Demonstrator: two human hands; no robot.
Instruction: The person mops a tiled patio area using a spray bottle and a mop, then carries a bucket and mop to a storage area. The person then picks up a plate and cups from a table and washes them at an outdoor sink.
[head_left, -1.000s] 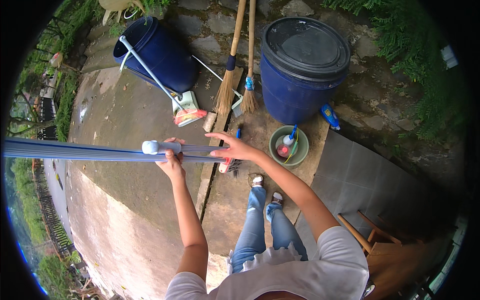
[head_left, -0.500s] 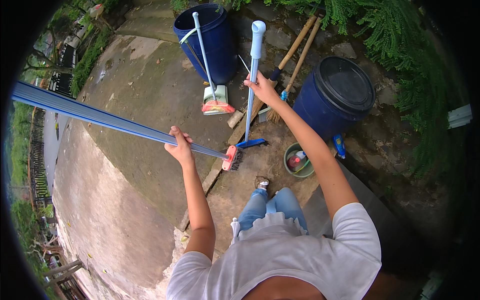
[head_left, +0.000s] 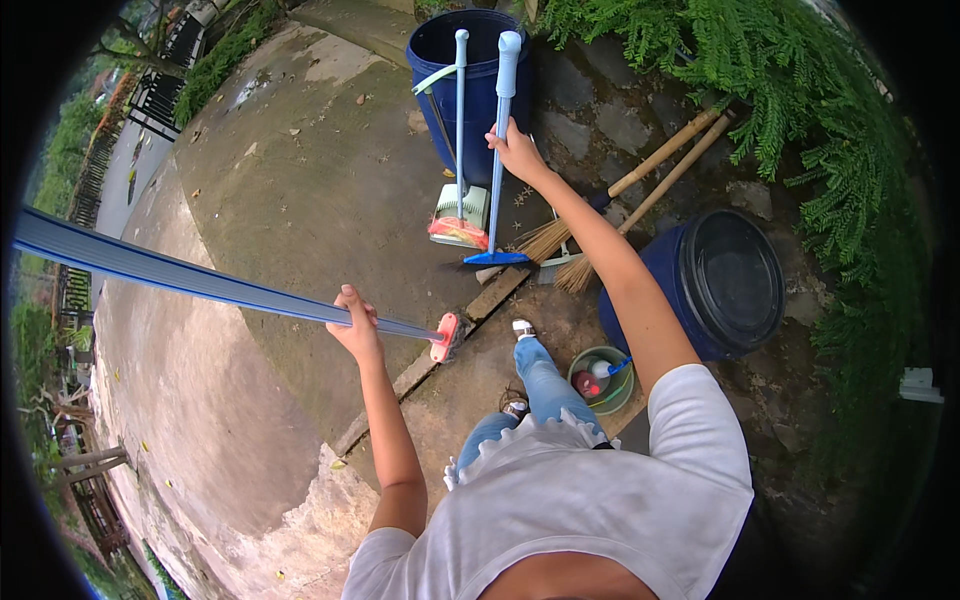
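Observation:
My left hand (head_left: 357,326) is closed round the blue-striped pole of a scrub brush (head_left: 443,338). Its pink head with dark bristles is down by the concrete seam, and its pole runs off to the far left. Farther ahead, my right hand (head_left: 516,152) grips the light blue handle of a push broom (head_left: 503,175), held nearly upright. The broom's blue head is low near the ground, just in front of a long-handled dustpan (head_left: 461,205) in pale green and red. Whether that head touches the ground I cannot tell.
An open blue barrel (head_left: 430,60) stands behind the dustpan. Two straw brooms (head_left: 655,165) with wooden handles lie to the right, beyond a lidded blue barrel (head_left: 690,285). A green bucket (head_left: 628,395) with bottles is near my feet. Leafy branches (head_left: 770,90) overhang the far right.
I have stepped forward. My right hand has carried the push broom farther away, close to the dustpan. The scrub brush has stayed in my left hand, its head slightly more to the left.

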